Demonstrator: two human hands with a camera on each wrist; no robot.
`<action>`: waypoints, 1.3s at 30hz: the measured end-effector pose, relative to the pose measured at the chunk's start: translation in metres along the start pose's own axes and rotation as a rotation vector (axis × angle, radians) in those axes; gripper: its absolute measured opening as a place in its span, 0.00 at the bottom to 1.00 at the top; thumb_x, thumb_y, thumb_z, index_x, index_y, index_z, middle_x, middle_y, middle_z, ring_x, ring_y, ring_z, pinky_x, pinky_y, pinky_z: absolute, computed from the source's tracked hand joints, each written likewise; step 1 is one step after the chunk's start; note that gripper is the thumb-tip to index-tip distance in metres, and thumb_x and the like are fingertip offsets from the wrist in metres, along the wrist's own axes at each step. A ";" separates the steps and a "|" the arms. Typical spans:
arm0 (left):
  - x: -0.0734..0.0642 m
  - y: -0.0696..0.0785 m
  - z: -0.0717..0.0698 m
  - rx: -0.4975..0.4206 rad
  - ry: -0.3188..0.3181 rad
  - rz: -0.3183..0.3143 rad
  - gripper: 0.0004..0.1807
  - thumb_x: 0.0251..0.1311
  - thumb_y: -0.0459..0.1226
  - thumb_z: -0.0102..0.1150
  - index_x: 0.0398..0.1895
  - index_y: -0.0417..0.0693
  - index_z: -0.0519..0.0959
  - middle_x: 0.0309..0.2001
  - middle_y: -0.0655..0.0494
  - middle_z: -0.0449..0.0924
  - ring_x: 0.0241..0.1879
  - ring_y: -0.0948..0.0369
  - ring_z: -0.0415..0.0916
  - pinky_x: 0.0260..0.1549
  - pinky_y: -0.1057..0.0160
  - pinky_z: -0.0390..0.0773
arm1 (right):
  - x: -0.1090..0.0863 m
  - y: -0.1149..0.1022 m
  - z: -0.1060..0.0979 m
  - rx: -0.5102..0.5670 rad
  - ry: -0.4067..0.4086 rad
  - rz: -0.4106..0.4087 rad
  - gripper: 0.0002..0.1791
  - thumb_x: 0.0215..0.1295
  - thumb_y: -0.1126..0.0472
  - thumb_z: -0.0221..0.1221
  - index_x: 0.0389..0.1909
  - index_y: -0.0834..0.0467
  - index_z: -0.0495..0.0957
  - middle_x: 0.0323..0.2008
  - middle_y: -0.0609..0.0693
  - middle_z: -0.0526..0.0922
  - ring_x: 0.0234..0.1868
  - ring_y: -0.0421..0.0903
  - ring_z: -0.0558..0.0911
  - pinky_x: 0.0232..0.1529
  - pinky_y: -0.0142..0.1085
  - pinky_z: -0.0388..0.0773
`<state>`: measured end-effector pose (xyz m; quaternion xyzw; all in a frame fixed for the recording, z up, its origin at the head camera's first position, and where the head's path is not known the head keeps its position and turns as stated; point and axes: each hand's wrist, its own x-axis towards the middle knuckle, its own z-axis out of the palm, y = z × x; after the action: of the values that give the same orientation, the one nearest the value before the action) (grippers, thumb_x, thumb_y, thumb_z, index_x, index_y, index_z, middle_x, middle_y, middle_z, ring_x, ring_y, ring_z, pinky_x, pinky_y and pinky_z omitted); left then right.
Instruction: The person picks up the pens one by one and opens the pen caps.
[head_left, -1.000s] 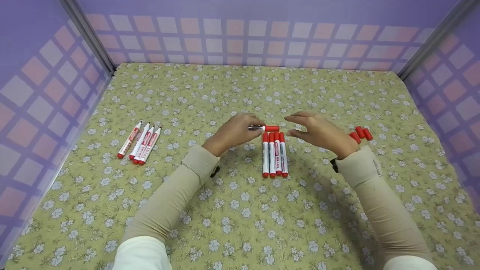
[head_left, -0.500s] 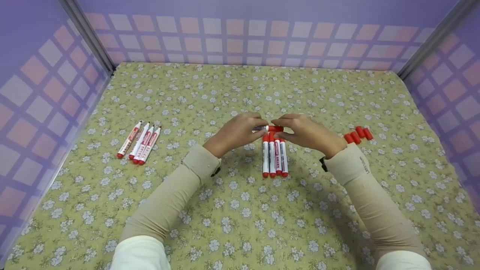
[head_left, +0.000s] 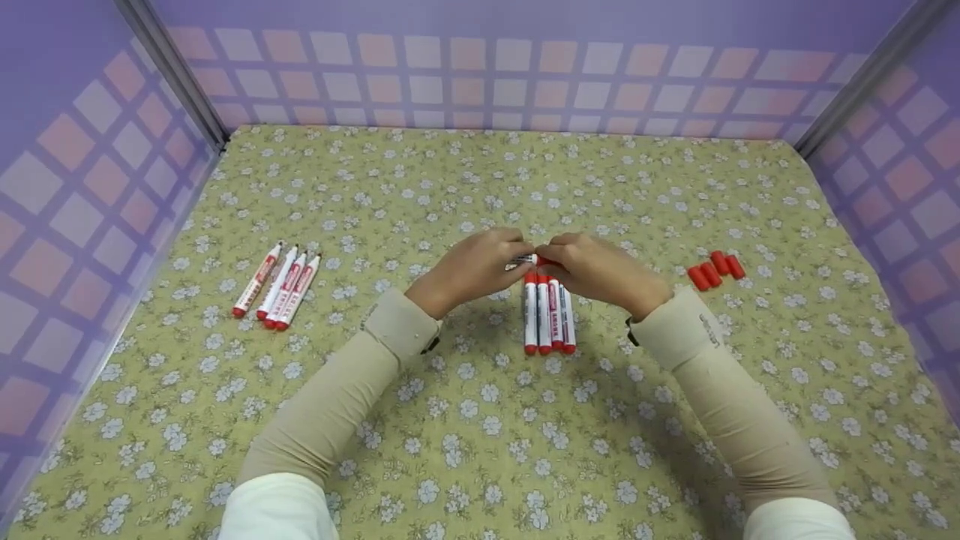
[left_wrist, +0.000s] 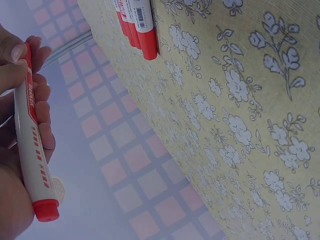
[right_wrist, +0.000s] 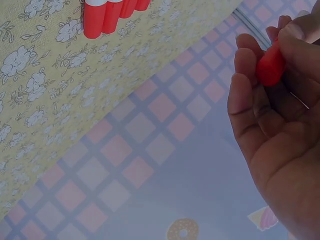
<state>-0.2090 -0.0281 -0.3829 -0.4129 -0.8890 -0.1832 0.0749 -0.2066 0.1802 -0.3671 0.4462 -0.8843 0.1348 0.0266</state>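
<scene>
My left hand (head_left: 474, 268) holds a white marker (left_wrist: 36, 140) with a red end plug, its fingers wrapped along the barrel. With thumb and fingers, my right hand (head_left: 600, 271) pinches the red cap (right_wrist: 271, 65) on that same marker's other end. In the head view the two hands meet fingertip to fingertip and hide most of the marker. Just below them, several capped markers (head_left: 544, 319) lie side by side on the cloth, their red caps pointing away from me and partly covered by the right hand.
Several uncapped markers (head_left: 287, 292) lie at the left, dark tips pointing away. Several loose red caps (head_left: 709, 275) lie at the right. A floral cloth (head_left: 465, 450) covers the table, with checked purple panels (head_left: 517, 75) around its back and sides.
My right hand has come left from open air beside the marker and taken hold of its red cap. The left hand has stayed almost in place. Loose caps at the right are uncovered.
</scene>
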 end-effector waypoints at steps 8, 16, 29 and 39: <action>-0.001 -0.001 0.001 -0.013 0.029 0.046 0.15 0.70 0.40 0.51 0.48 0.41 0.83 0.38 0.49 0.80 0.33 0.59 0.77 0.34 0.62 0.78 | 0.001 -0.002 0.005 -0.065 0.096 -0.038 0.09 0.66 0.68 0.57 0.41 0.65 0.84 0.29 0.57 0.83 0.25 0.45 0.80 0.27 0.34 0.78; -0.002 0.000 0.000 -0.002 0.007 0.057 0.15 0.70 0.39 0.51 0.50 0.41 0.82 0.39 0.49 0.81 0.33 0.59 0.78 0.33 0.63 0.78 | 0.000 -0.001 0.008 -0.060 0.123 -0.055 0.09 0.65 0.70 0.56 0.40 0.65 0.84 0.27 0.57 0.84 0.20 0.43 0.76 0.23 0.33 0.75; -0.002 -0.005 -0.001 -0.173 -0.044 -0.011 0.15 0.71 0.39 0.49 0.43 0.41 0.85 0.29 0.51 0.78 0.24 0.63 0.67 0.26 0.67 0.69 | 0.000 -0.001 0.013 -0.118 0.170 -0.087 0.06 0.66 0.70 0.56 0.32 0.63 0.81 0.21 0.54 0.80 0.20 0.44 0.72 0.23 0.34 0.72; -0.003 -0.008 0.003 -0.197 -0.072 -0.022 0.16 0.72 0.40 0.47 0.46 0.43 0.84 0.30 0.51 0.77 0.26 0.61 0.69 0.28 0.65 0.71 | 0.000 -0.002 0.013 -0.119 0.140 -0.076 0.08 0.66 0.68 0.57 0.39 0.63 0.84 0.23 0.54 0.83 0.20 0.43 0.75 0.24 0.34 0.75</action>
<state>-0.2129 -0.0336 -0.3880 -0.4147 -0.8734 -0.2554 -0.0001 -0.2039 0.1757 -0.3792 0.4664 -0.8692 0.1117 0.1201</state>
